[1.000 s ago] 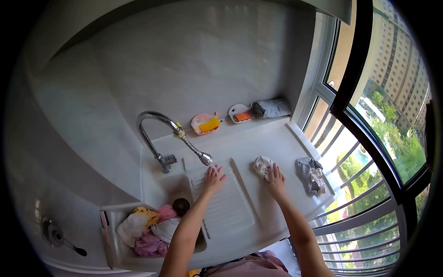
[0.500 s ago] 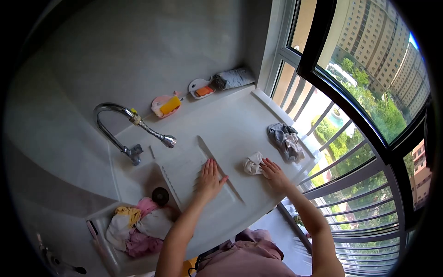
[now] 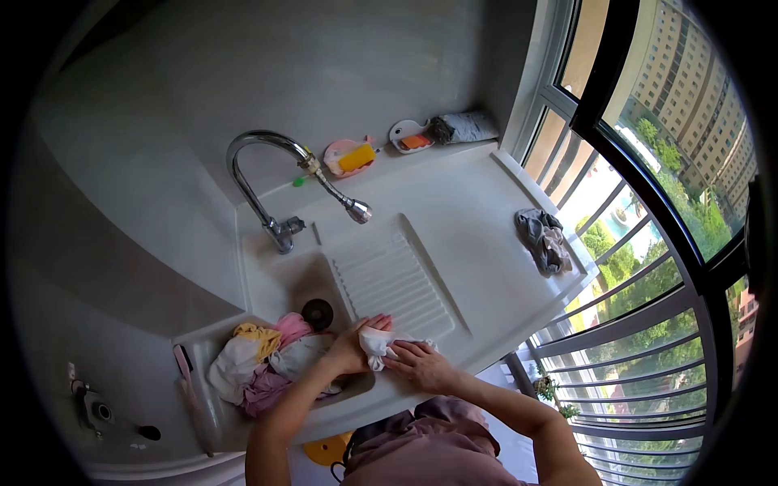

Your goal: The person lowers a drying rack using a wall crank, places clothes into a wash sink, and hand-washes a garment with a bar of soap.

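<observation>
A small white cloth (image 3: pixel 376 343) lies at the near end of the ribbed washboard (image 3: pixel 393 279), between my two hands. My left hand (image 3: pixel 352 343) is on its left side, with the fingers pressed together against it. From the right, my right hand (image 3: pixel 421 366) bears on the cloth, its fingers closed over the edge. To the left, the sink basin (image 3: pixel 296 283) holds a heap of wet clothes (image 3: pixel 263 364) in white, pink and yellow, beside a dark round drain (image 3: pixel 317 313).
A chrome faucet (image 3: pixel 267 150) arches over the sink. Behind it are a yellow soap bar (image 3: pixel 356 158), an orange one (image 3: pixel 415 142) and a grey bundle (image 3: pixel 466 127). Grey cloths (image 3: pixel 543 241) lie by the window rail. A pink brush (image 3: pixel 185 368) rests on the left rim.
The white cloth has moved left and nearer, from the flat counter onto the washboard's near end. Both hands have come together around it. The camera view has shifted.
</observation>
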Demonstrator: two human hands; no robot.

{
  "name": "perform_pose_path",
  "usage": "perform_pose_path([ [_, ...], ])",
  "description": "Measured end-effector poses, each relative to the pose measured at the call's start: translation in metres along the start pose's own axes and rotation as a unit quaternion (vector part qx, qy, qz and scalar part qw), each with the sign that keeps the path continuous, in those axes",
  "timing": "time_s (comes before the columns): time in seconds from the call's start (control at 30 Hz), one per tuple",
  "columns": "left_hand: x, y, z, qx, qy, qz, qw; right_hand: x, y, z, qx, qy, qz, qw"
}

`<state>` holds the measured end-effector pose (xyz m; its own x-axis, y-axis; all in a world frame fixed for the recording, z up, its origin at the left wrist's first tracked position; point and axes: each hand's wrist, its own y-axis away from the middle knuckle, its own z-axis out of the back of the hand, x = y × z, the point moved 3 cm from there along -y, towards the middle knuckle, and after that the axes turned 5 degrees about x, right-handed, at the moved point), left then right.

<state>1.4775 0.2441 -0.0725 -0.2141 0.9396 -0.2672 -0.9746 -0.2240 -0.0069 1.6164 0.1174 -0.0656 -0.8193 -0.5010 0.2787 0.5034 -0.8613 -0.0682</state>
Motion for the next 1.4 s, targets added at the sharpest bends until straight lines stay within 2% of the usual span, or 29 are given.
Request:
perform_pose_path([
  [0.03, 0.016, 0.013, 0.002, 0.013, 0.004, 0.021, 1.000, 0.009, -0.017, -0.009, -0.024, -0.013, 0.015, 1.000],
  [0.1, 0.035, 0.034, 0.015, 0.039, -0.073, 0.028, 0.996, 0.013, -0.056, -0.022, -0.015, -0.017, 0.021, 1.000],
  [0.17, 0.048, 0.039, 0.020, 0.010, -0.082, 0.032, 0.996, 0.006, -0.079, -0.024, -0.011, -0.022, 0.027, 0.999],
  [0.23, 0.073, 0.031, 0.020, -0.107, -0.083, 0.161, 0.978, -0.019, -0.097, 0.002, -0.185, -0.127, -0.061, 0.973],
  [0.27, 0.083, 0.020, 0.019, -0.180, -0.040, 0.219, 0.958, -0.037, -0.098, 0.018, -0.267, -0.160, -0.109, 0.944],
  [0.3, 0.084, 0.007, 0.021, -0.186, -0.042, 0.220, 0.957, -0.056, -0.093, 0.035, -0.343, -0.191, -0.154, 0.907],
  [0.37, 0.083, -0.018, 0.025, -0.269, 0.099, 0.222, 0.932, -0.109, -0.091, 0.035, -0.379, -0.393, -0.211, 0.811],
  [0.4, 0.098, -0.038, 0.011, -0.267, 0.258, 0.234, 0.899, -0.123, -0.094, 0.035, -0.374, -0.387, -0.205, 0.818],
  [0.43, 0.091, -0.052, 0.016, -0.278, 0.258, 0.233, 0.896, -0.138, -0.100, 0.033, -0.320, -0.553, -0.214, 0.739],
  [0.47, 0.091, -0.068, 0.019, -0.303, 0.472, 0.268, 0.784, -0.151, -0.110, 0.034, -0.254, -0.697, -0.214, 0.635],
  [0.5, 0.092, -0.082, 0.022, -0.308, 0.659, 0.280, 0.626, -0.159, -0.118, 0.047, -0.252, -0.691, -0.205, 0.646],
  [0.53, 0.101, -0.097, 0.020, -0.289, 0.704, 0.250, 0.599, -0.159, -0.128, 0.052, -0.200, -0.731, -0.170, 0.630],
  [0.57, 0.110, -0.108, 0.019, -0.299, 0.703, 0.244, 0.597, -0.158, -0.138, 0.056, -0.145, -0.767, -0.136, 0.609],
  [0.63, 0.115, -0.122, 0.038, -0.408, 0.645, 0.205, 0.613, -0.169, -0.158, 0.054, -0.134, -0.737, -0.140, 0.647],
  [0.7, 0.114, -0.128, 0.067, -0.474, 0.642, 0.196, 0.570, -0.192, -0.170, 0.052, -0.138, -0.752, -0.112, 0.635],
  [0.73, 0.116, -0.130, 0.085, -0.465, 0.642, 0.148, 0.592, -0.208, -0.173, 0.046, -0.141, -0.735, -0.117, 0.653],
  [0.77, 0.120, -0.125, 0.096, -0.451, 0.634, 0.109, 0.619, -0.201, -0.176, 0.057, -0.106, -0.755, -0.040, 0.646],
  [0.8, 0.126, -0.128, 0.097, -0.421, 0.669, 0.090, 0.606, -0.190, -0.179, 0.062, -0.085, -0.770, -0.050, 0.631],
  [0.83, 0.125, -0.127, 0.096, -0.440, 0.635, 0.089, 0.629, -0.182, -0.179, 0.068, -0.079, -0.785, -0.059, 0.611],
  [0.93, 0.113, -0.110, 0.093, -0.398, 0.632, 0.124, 0.653, -0.174, -0.175, 0.066, -0.073, -0.799, -0.066, 0.593],
  [1.03, 0.102, -0.078, 0.071, -0.356, 0.674, 0.163, 0.627, -0.167, -0.166, 0.055, -0.045, -0.804, -0.064, 0.589],
  [1.1, 0.104, -0.062, 0.060, -0.439, 0.612, 0.129, 0.645, -0.173, -0.166, 0.044, -0.062, -0.815, -0.097, 0.568],
  [1.13, 0.090, -0.056, 0.064, -0.469, 0.571, 0.233, 0.633, -0.170, -0.165, 0.049, -0.066, -0.819, -0.091, 0.562],
  [1.17, 0.092, -0.056, 0.052, -0.463, 0.569, 0.241, 0.636, -0.166, -0.164, 0.053, -0.070, -0.824, -0.088, 0.555],
  [1.2, 0.099, -0.057, 0.028, -0.410, 0.571, 0.293, 0.648, -0.157, -0.164, 0.061, -0.077, -0.811, -0.126, 0.566],
  [1.23, 0.103, -0.058, 0.008, -0.356, 0.570, 0.342, 0.656, -0.159, -0.165, 0.059, -0.077, -0.816, -0.124, 0.559],
  [1.3, 0.102, -0.067, -0.002, -0.360, 0.556, 0.326, 0.674, -0.165, -0.166, 0.054, -0.044, -0.716, -0.128, 0.685],
  [1.37, 0.108, -0.066, -0.002, -0.415, 0.561, 0.334, 0.633, -0.170, -0.161, 0.071, -0.059, -0.707, -0.116, 0.695],
  [1.4, 0.104, -0.062, 0.005, -0.448, 0.605, 0.347, 0.559, -0.180, -0.156, 0.072, -0.105, -0.709, -0.150, 0.681],
])
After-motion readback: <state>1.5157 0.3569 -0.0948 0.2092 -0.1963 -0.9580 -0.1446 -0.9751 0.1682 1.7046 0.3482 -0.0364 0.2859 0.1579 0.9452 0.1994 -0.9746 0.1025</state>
